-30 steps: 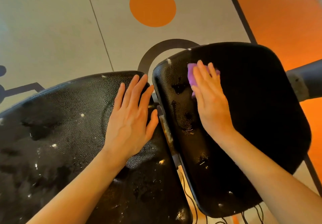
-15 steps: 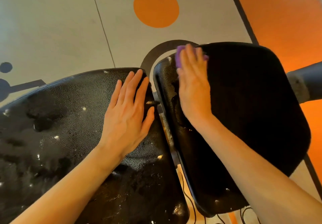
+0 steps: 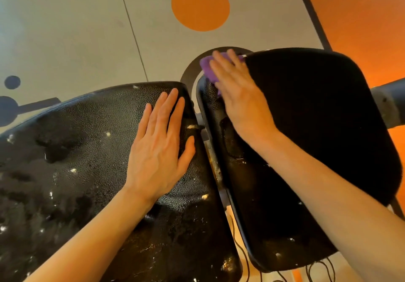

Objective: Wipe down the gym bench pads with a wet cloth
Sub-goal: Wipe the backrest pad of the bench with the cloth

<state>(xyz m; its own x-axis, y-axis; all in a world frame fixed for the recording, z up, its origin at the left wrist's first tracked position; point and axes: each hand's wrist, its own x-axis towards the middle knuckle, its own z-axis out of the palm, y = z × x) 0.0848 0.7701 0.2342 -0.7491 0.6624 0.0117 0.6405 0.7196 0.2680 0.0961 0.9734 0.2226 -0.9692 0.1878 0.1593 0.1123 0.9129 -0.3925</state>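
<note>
Two black textured bench pads fill the view. The long pad (image 3: 83,150) on the left glistens with wet patches. The shorter seat pad (image 3: 317,128) lies on the right. My left hand (image 3: 160,148) rests flat on the long pad near its right edge, fingers straight. My right hand (image 3: 238,93) presses a purple cloth (image 3: 208,70) with straight fingers onto the far left corner of the seat pad. Most of the cloth is hidden under the hand.
A narrow gap with a metal frame part (image 3: 213,161) separates the pads. A grey padded bar (image 3: 390,104) sticks in from the right. The floor beyond is grey with an orange circle (image 3: 200,5) and an orange zone (image 3: 361,18). Loose threads (image 3: 317,270) hang under the seat pad.
My right hand has slid the purple cloth from the middle left of the seat pad up to its far left corner. The left hand has stayed in place on the long pad.
</note>
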